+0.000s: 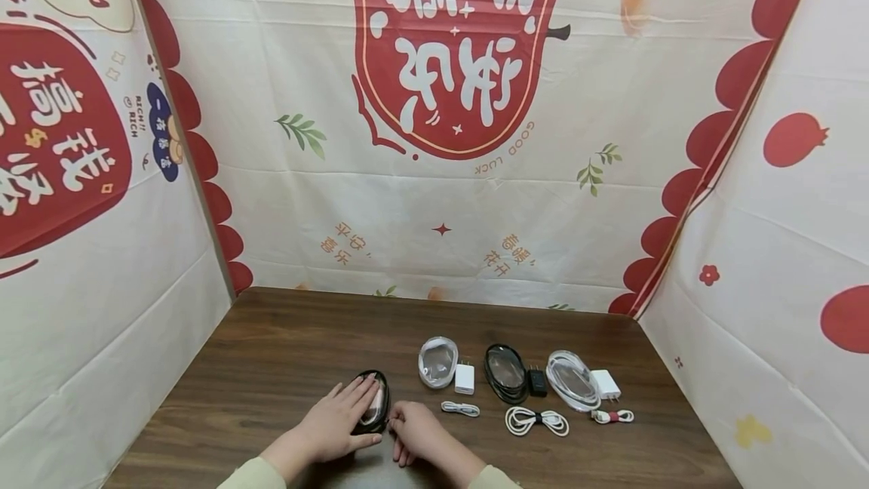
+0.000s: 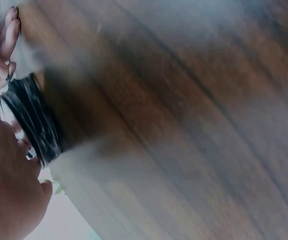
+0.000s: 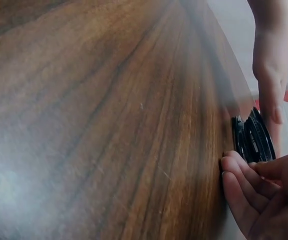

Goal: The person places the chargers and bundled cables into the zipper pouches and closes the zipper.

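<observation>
My left hand (image 1: 333, 422) lies over an oval black-rimmed cable reel (image 1: 385, 401) with a clear face, its fingers stretched flat across the top. Seen side-on in the right wrist view, the reel (image 3: 256, 135) has two dark flanges with a gap between. At the reel's near right edge, my right hand (image 1: 422, 432) pinches a thin dark cable end between thumb and forefinger. That pinch shows in the left wrist view too, where the right hand's fingers (image 2: 7, 42) are beside the dark reel (image 2: 33, 122). Most of the cable is hidden.
Rightward on the wooden table (image 1: 285, 345) lie a clear reel (image 1: 422, 368), a black reel (image 1: 490, 376) and a white reel (image 1: 589, 395). Near them are white chargers (image 1: 465, 379), a black charger (image 1: 538, 382) and bundled white cables (image 1: 521, 421). Printed cloth walls enclose the table.
</observation>
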`<control>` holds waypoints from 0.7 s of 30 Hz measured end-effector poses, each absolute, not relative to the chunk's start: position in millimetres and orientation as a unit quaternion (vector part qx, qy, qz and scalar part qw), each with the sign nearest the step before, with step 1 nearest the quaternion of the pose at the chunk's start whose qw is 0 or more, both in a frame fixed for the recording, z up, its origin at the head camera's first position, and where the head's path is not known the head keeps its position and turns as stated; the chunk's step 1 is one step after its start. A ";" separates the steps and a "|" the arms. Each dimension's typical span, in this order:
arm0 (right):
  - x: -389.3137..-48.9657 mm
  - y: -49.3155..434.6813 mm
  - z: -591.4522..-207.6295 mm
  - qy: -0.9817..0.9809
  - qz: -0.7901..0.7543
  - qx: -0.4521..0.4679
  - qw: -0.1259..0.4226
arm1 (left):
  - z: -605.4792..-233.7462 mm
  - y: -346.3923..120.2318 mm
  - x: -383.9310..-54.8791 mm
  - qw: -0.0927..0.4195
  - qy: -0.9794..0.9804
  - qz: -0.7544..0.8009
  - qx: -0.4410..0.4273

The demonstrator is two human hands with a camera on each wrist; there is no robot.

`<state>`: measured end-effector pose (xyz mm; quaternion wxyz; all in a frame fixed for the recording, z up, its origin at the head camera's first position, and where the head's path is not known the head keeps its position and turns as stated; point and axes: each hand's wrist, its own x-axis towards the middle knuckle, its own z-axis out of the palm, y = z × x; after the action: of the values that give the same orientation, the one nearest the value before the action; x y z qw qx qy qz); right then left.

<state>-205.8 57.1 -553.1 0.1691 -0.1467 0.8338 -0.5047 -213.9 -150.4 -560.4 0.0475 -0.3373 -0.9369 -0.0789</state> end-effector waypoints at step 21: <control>-233.7 67.4 -554.8 0.847 -0.510 -0.103 0.106 | -544.9 -162.2 -196.5 0.110 -0.920 -0.063 -0.370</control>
<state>-233.7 67.4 -554.8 0.1055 -0.1028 0.8474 -0.5101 -196.5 -162.2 -544.9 0.1103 -0.3699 -0.9203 -0.0627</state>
